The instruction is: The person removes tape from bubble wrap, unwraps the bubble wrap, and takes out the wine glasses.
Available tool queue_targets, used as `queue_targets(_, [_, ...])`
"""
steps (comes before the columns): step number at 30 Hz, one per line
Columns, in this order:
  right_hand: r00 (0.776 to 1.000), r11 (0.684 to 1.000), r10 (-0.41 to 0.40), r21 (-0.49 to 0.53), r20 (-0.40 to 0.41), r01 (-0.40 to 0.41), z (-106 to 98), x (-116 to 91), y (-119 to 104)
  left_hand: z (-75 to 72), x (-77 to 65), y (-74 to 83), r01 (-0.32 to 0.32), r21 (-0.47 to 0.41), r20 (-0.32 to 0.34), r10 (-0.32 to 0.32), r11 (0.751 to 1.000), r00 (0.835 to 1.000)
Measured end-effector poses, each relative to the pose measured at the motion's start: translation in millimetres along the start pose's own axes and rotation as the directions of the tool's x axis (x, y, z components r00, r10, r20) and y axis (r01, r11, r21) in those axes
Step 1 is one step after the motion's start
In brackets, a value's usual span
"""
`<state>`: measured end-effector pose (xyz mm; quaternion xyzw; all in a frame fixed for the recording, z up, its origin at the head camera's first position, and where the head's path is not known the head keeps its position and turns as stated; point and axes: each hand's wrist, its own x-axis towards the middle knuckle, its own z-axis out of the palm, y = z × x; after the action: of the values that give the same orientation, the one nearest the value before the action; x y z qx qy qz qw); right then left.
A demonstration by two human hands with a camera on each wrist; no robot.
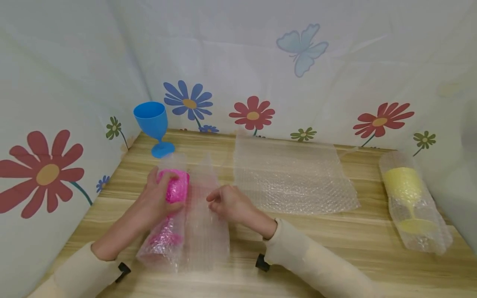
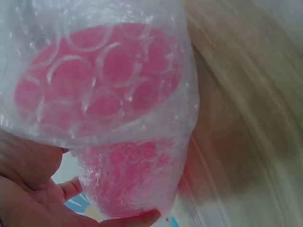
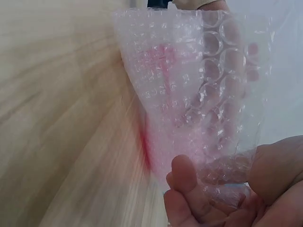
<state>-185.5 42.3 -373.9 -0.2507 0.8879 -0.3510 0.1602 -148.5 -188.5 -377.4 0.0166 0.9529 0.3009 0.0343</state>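
Nearest the head camera, two pale sleeves, left (image 1: 80, 269) and right (image 1: 313, 256), enter from the lower edge, each with a dark fitting at the cuff. Pink goblet (image 1: 176, 190) lies on its side at the left of the wood-grain table (image 1: 316, 252), its foot toward the person, within bubble wrap (image 1: 208, 236). Left hand (image 1: 158, 196) grips the goblet's bowl through the plastic, thumb and fingers spread around it; this hold appears meant to stop the goblet rolling and the layers slackening. Right hand (image 1: 230, 203) pinches the loose flap between thumb and fingers, as the right wrist view confirms, probably to keep it taut and controlled. Whether the goblet's stem is fully covered cannot be determined.

Blue goblet (image 1: 152, 120) stands upright and unwrapped behind the left hand, apparently set back to leave working room. Flat plastic sheet (image 1: 294, 178) lies spread at the back centre, within reach of the right hand. Yellow goblet (image 1: 403, 182) lies encased in plastic at the far right, well apart from the work, presumably to avoid disturbance.
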Motion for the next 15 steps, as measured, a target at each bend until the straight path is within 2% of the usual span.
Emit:
queue_targets(2, [1.000,1.000,0.001,0.020,-0.001,-0.001,-0.9,1.4,1.0,-1.0,2.1,-1.4,0.007,0.012,-0.009,-0.007,1.000,1.000])
queue_targets(9, [1.000,0.998,0.020,0.058,-0.008,-0.020,-2.5,2.9,3.6,-5.1,2.4,-3.6,-0.046,0.113,-0.099,0.057,0.993,0.993])
queue_targets(15, [1.000,0.998,0.024,0.060,-0.013,-0.023,-3.0,3.9,4.1,-9.7,-4.5,-4.7,-0.049,0.121,-0.063,0.057,0.991,0.996])
